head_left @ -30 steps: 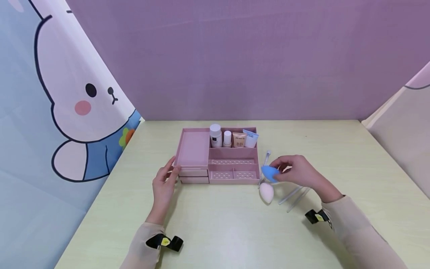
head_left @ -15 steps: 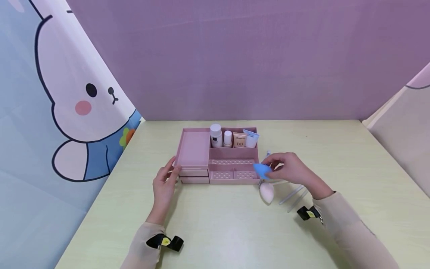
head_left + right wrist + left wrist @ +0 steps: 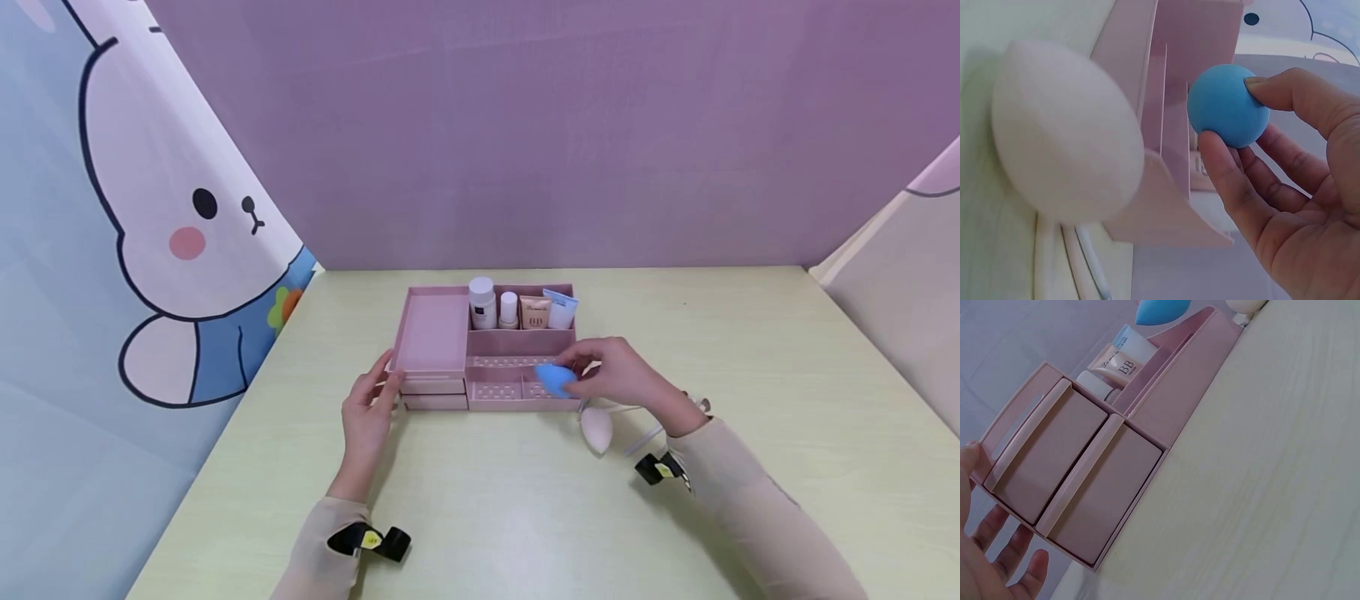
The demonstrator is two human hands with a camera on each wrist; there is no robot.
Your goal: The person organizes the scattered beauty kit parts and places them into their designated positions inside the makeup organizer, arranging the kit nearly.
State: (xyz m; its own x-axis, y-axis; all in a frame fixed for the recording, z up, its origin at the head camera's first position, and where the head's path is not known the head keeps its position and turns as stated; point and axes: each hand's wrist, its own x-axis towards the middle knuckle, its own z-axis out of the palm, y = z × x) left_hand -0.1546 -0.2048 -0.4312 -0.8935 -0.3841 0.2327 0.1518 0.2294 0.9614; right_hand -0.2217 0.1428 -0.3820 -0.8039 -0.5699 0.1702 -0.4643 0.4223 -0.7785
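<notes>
Between thumb and fingertips, my right hand [image 3: 618,375] pinches a blue makeup sponge [image 3: 555,381] over the front right compartments of a pink makeup organizer [image 3: 433,329]. In the right wrist view the blue sponge [image 3: 1225,105] looks round, the thumb on one side and fingers on the other. My left hand [image 3: 369,417] grips the organizer's front left corner; in the left wrist view its thumb lies at the edge beside two closed drawers [image 3: 1054,456]. A pale pink makeup sponge [image 3: 597,431] lies on the table just off the organizer's front right corner.
In the organizer's back row stand a white bottle [image 3: 482,305], a smaller white-capped bottle [image 3: 508,310], a BB cream tube [image 3: 535,312] and a light blue tube [image 3: 562,310]. Thin sticks [image 3: 643,439] lie on the table under my right forearm. A purple backdrop [image 3: 555,133] rises behind.
My right hand has carried the blue sponge leftward from beside the organizer to over its front compartments. The left hand stays at the organizer's corner.
</notes>
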